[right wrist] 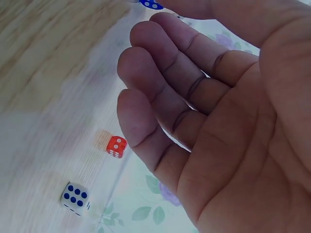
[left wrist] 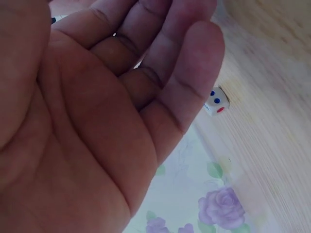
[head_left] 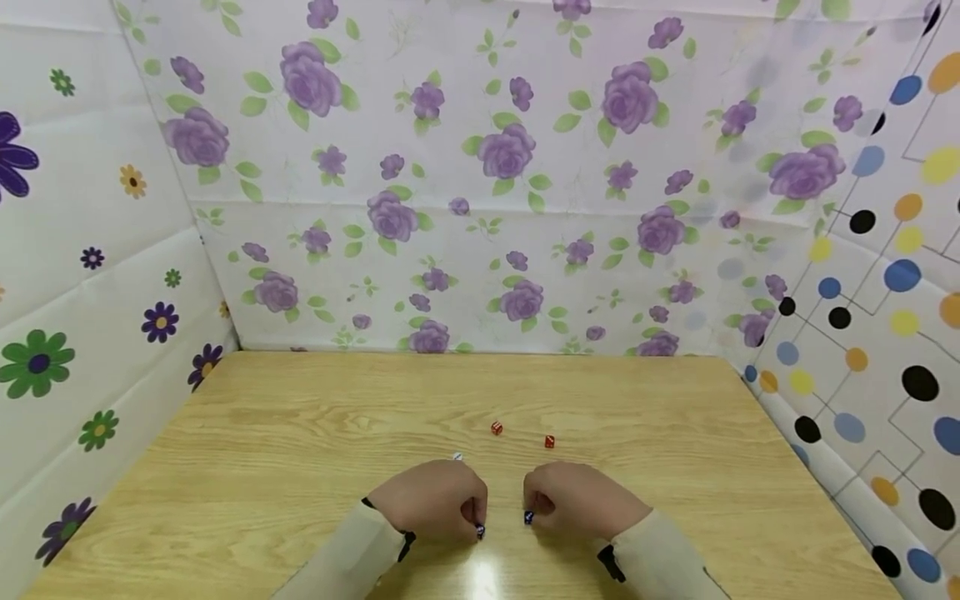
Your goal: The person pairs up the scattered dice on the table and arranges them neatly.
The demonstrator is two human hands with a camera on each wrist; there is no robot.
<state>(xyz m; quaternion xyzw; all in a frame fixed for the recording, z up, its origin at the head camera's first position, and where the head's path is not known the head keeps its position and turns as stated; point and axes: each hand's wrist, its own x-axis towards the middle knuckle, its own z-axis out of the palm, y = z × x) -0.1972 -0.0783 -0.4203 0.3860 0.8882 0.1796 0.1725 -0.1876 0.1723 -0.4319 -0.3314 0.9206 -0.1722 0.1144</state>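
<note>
My left hand (head_left: 438, 500) pinches a small dark blue die (head_left: 480, 531) low over the wooden table. To its right, my right hand (head_left: 573, 502) pinches a second blue die (head_left: 528, 517); this blue die (right wrist: 151, 4) shows white dots at the top of the right wrist view. The two hands face each other with a gap between them. Just beyond the left hand lies a white die (head_left: 457, 457), partly covered by it; in the left wrist view this white die (left wrist: 217, 101) shows blue dots and a red one. The left hand's die is hidden there.
Two red dice, one left (head_left: 497, 427) and one right (head_left: 550, 442), lie on the wooden table (head_left: 315, 417) beyond the hands. Another white die (right wrist: 75, 198) appears near a red die in the right wrist view. Patterned cloth walls (head_left: 450, 275) enclose the table's back and sides.
</note>
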